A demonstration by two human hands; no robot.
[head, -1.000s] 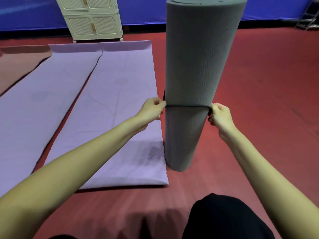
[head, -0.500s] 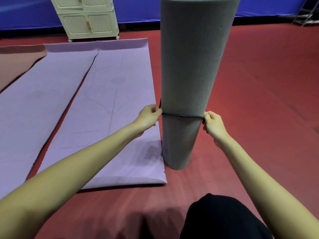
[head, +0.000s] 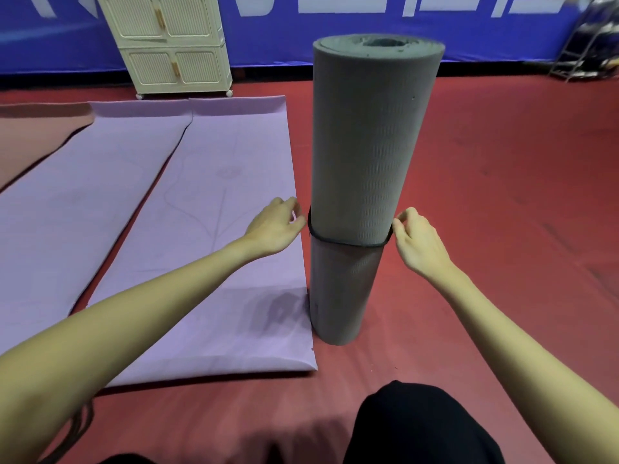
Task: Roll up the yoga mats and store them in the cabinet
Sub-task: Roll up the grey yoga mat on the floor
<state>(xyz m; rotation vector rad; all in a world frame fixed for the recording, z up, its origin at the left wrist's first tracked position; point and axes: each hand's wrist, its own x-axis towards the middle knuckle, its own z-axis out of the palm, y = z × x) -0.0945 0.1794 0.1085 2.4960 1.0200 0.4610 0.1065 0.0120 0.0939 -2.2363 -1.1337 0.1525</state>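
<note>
A grey rolled yoga mat (head: pixel 365 145) stands upright on the red floor in front of me. A black elastic band (head: pixel 348 243) circles it below the middle. My left hand (head: pixel 273 229) hovers at the band's left side with fingers loosely curled, just off the mat. My right hand (head: pixel 418 242) is at the band's right side, its thumb close to the band and its fingers lifted apart. Two purple mats, one near (head: pixel 214 229) and one farther left (head: pixel 83 202), lie unrolled side by side. The cream cabinet (head: pixel 167 45) stands at the back with its doors closed.
A reddish-brown mat (head: pixel 30 132) lies flat at the far left. A blue wall banner (head: pixel 368 28) runs behind the cabinet. A metal frame (head: pixel 586 45) stands at the back right. My black-clad knee (head: pixel 418 426) is at the bottom.
Both hands pinched the band and slid it down the roll; now their fingers have loosened and come off it. The view has tilted up, showing the roll's top.
</note>
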